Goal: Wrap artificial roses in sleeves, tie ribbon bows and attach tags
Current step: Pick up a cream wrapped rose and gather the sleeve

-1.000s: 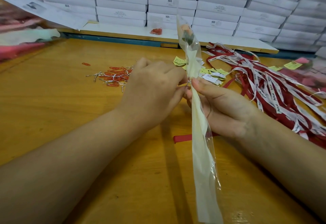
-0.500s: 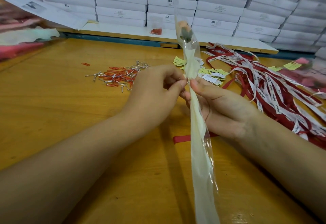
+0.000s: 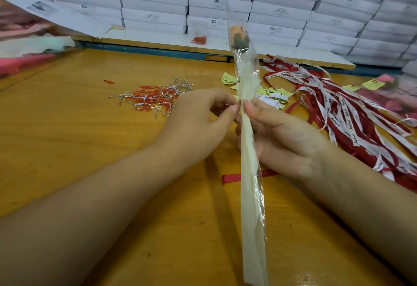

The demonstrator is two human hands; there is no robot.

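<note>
Sleeve [image 3: 251,195]: standing upright between both hands, holding the rose [image 3: 240,37] at its far end.
Left hand [image 3: 198,123]: pinching the sleeve's narrow waist from the left.
Right hand [image 3: 282,137]: curling round the sleeve, thumb pressing beside that pinch.
Ribbons [image 3: 338,109]: lying far right.

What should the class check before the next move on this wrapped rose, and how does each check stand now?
1. Rose inside sleeve: ok.
2. Sleeve gathered below the bloom, pinched by left hand and right hand: ok.
3. Fastening at the pinch closed: cannot tell, the hands cover it.
4. Ribbons on the table beside the right hand: ok.
5. Yellow tags lying behind the hands: ok.
6. Bow tied on the sleeve: not ok, none shows.
</note>
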